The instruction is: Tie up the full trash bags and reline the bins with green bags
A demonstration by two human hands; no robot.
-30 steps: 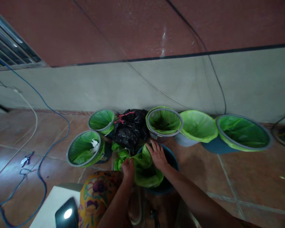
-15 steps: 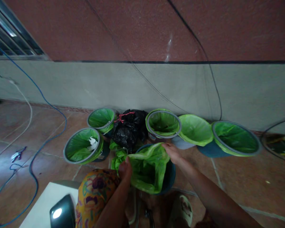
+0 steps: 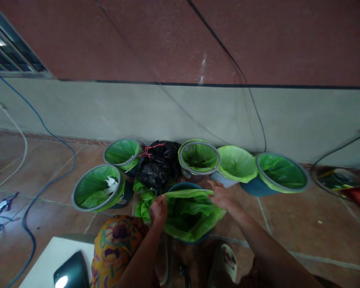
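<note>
A green plastic bag [image 3: 195, 230] hangs with its mouth stretched wide over a blue bin [image 3: 184, 186], whose rim shows behind it. My left hand [image 3: 158, 209] is closed on the bag's left edge. On the right edge, my right hand [image 3: 220, 195] grips the bag, with some fingers raised. More green plastic [image 3: 145, 205] lies crumpled on the floor just left of my left hand. A black tied bag [image 3: 156, 168] with a red string sits behind the blue bin.
Bins lined with green bags stand at the left [image 3: 97, 188], the back [image 3: 199, 157] and the right [image 3: 282, 172]. A white surface [image 3: 45, 266] bears a dark object at lower left. A blue cable [image 3: 45, 186] and keys [image 3: 6, 203] lie on the tiles.
The bag's mouth has spread wider and its right side now reaches over the bin's right rim. My right hand is slightly lower. The view has shifted to the right.
</note>
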